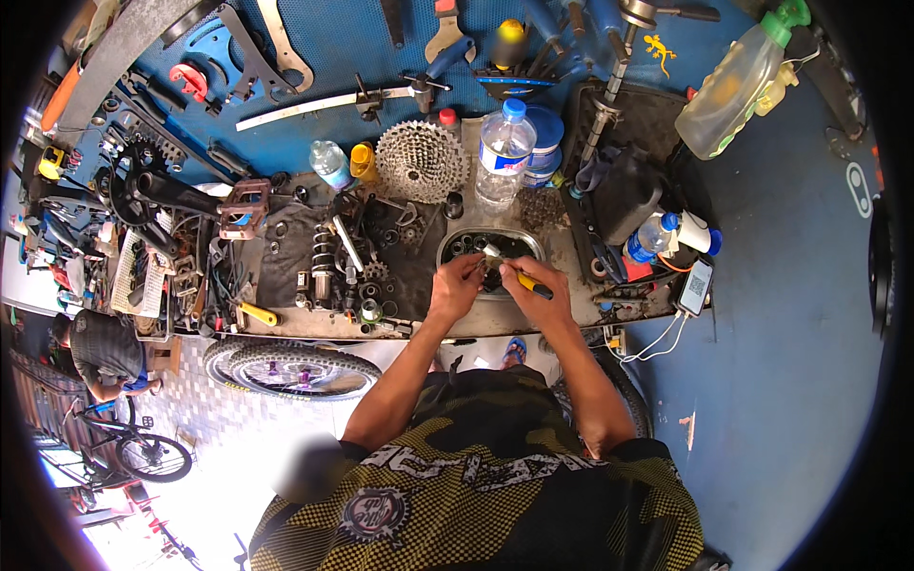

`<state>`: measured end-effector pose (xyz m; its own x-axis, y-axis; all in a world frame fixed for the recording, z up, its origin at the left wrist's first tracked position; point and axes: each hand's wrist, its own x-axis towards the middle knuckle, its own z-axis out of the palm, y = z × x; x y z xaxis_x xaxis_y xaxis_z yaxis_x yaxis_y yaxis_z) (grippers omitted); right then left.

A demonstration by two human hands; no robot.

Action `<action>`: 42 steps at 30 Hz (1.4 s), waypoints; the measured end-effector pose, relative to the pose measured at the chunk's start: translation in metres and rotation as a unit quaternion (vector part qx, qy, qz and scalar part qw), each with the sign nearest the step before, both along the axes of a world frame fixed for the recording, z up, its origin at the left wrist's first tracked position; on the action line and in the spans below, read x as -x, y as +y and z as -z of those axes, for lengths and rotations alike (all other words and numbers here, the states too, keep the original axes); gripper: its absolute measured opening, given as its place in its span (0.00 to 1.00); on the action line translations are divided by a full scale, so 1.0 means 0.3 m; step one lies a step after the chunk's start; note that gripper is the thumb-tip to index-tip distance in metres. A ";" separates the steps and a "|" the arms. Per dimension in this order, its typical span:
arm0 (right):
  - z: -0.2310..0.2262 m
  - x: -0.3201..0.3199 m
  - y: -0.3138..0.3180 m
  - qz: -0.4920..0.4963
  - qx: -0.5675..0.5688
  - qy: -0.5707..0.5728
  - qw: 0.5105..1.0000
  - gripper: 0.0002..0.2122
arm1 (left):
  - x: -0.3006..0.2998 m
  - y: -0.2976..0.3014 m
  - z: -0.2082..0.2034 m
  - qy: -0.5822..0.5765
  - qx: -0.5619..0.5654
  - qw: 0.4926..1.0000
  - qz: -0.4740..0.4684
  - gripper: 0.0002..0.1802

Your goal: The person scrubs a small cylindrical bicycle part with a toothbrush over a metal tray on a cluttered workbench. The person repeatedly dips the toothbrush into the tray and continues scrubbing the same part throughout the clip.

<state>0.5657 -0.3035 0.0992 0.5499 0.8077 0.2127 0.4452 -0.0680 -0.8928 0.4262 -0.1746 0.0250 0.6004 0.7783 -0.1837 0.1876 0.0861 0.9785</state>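
Observation:
Both my hands meet over an oval metal tray [541,249] at the bench's front edge. My right hand [545,293] is closed round a tool with a yellow and black handle [535,285]; its working end is hidden between the hands. My left hand [457,285] pinches a small part that is too small and covered to name. A pale bit shows between the fingertips of both hands. Dark liquid and several small round metal parts [466,245] lie in the tray.
A bicycle cassette [421,162] and a clear water bottle [505,152] stand behind the tray. Left lie a shock absorber [323,255], a pedal [245,209] and a crank [176,193]. A phone on a cable [695,287] rests at the right corner. Another person [109,347] is far left.

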 end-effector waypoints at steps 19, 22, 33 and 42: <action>0.013 0.016 -0.001 0.045 0.034 0.008 0.998 0.11 | -0.021 0.008 -0.055 -0.021 -0.049 0.999 -0.001 0.17; -0.052 0.033 -0.003 0.065 0.011 0.024 0.998 0.11 | -0.028 0.018 -0.081 -0.010 -0.053 0.999 0.006 0.17; 0.110 -0.089 -0.047 0.026 0.209 0.104 0.972 0.16 | -0.024 0.050 -0.047 -0.136 0.158 0.978 0.017 0.19; 0.184 -0.135 -0.105 -0.031 0.139 -0.098 0.985 0.18 | 0.000 0.041 -0.006 -0.135 0.234 0.963 -0.011 0.22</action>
